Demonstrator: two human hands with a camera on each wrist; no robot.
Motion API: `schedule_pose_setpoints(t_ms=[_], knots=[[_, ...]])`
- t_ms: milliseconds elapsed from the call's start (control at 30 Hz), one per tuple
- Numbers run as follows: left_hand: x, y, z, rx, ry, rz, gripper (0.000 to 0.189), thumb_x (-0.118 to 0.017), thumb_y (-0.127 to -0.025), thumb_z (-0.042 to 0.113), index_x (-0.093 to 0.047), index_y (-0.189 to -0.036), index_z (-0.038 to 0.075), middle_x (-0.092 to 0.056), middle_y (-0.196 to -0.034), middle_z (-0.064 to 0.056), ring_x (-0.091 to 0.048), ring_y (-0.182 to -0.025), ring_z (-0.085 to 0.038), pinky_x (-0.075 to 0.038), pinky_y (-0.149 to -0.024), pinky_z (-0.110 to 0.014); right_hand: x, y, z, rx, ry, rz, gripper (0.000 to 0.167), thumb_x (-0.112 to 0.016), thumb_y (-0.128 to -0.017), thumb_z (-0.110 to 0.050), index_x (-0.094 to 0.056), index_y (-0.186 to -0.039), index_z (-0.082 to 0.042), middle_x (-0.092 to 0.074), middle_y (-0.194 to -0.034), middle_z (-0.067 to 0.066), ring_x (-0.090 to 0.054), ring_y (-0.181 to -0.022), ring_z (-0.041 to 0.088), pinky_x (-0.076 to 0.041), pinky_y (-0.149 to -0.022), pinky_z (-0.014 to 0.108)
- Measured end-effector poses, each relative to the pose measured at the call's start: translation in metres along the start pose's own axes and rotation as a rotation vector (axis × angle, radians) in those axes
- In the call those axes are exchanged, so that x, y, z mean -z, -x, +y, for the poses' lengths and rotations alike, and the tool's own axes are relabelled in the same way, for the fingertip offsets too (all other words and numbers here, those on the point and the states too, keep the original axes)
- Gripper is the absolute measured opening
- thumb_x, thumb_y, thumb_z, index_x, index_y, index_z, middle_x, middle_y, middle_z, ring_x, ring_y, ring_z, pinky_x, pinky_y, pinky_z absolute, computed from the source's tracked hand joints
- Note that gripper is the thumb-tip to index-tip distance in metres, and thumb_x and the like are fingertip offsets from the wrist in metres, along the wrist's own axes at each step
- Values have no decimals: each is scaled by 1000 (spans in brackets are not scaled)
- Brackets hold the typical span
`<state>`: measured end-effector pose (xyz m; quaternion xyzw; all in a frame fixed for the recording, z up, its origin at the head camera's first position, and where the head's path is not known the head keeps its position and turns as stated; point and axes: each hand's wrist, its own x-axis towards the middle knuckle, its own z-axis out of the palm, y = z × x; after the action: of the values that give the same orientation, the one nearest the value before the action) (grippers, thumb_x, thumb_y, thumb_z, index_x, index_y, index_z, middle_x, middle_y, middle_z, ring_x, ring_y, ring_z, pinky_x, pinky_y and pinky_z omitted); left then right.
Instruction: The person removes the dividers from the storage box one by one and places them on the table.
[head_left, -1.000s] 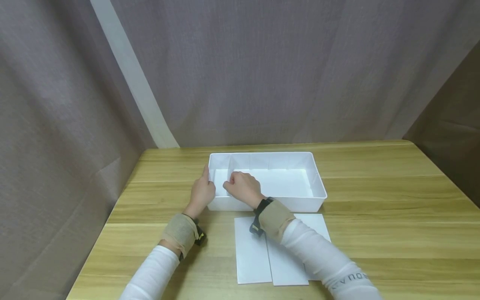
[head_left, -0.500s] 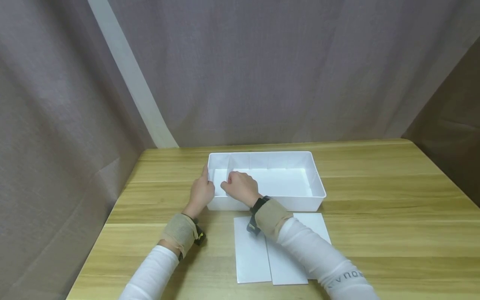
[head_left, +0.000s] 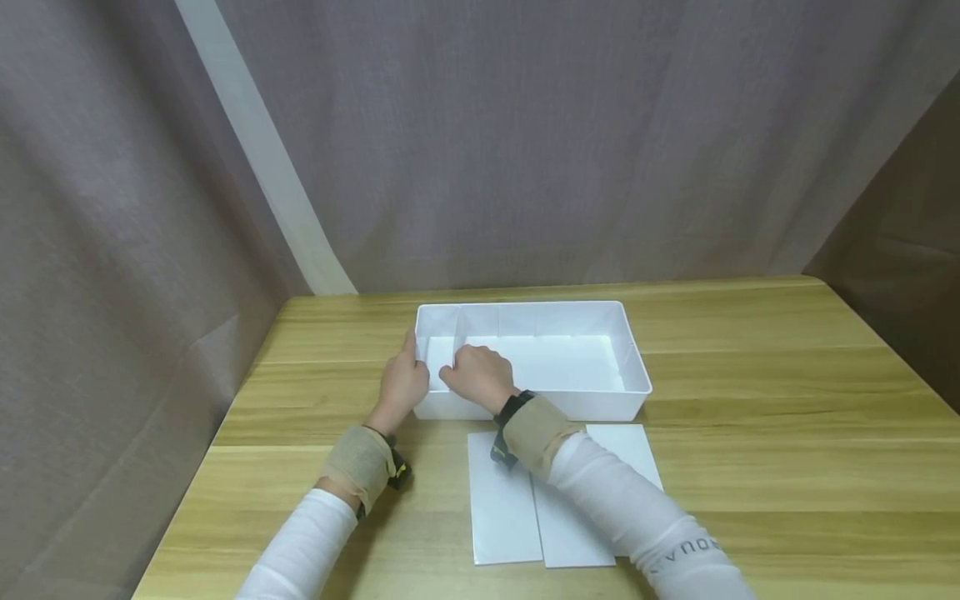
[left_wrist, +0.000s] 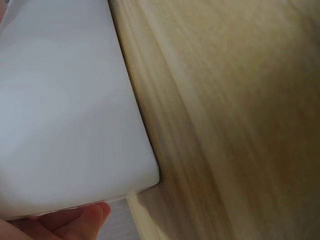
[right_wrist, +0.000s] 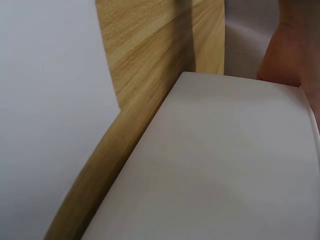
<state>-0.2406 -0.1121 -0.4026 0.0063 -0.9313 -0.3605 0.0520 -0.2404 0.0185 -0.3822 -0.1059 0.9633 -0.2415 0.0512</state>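
A long white box [head_left: 600, 406] stands on the table with its open top up. Inside, close to its left end, a thin white divider [head_left: 461, 327] runs from front to back. My left hand [head_left: 402, 385] grips the left end wall, its thumb toward the inside; curled fingers [left_wrist: 85, 224] show against the outer wall in the left wrist view. Reaching over the front rim, my right hand [head_left: 480, 377] pinches the divider near its front end, thumb pointing left. Its fingertips are hidden behind the knuckles.
White flat panels lie side by side in front of the box: a left one [head_left: 501, 508], a middle one [head_left: 573, 533] and a right one [head_left: 626, 446] partly under my right forearm. The wooden table [head_left: 765, 433] extends to a grey curtain [head_left: 570, 150] behind.
My right hand has shifted very slightly left and down over the divider. The left hand and the panels hold their places.
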Motion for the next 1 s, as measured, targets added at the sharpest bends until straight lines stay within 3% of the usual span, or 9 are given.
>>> schedule_pose_setpoints(t_ms=[267, 1000], knots=[[0, -1, 0, -2, -13, 4, 59, -37, -83, 3, -20, -139, -1, -57, -72, -23, -48, -57, -25, -43, -54, -35, -1, 0, -3, 15, 51, 13, 40, -46, -80, -28, -34, -45, -16, -29, -42, -6, -29, -39, 10, -22, -37, 24], [0, 0, -2, -11, 5, 2, 60, -37, -82, 3, -20, -139, 0, -59, -80, -26, -51, -59, -26, -44, -54, -34, -6, 1, -2, 53, 36, 57, 39, -47, -80, -23, -32, -44, -17, -28, -40, -6, -27, -36, 8, -20, -34, 22]])
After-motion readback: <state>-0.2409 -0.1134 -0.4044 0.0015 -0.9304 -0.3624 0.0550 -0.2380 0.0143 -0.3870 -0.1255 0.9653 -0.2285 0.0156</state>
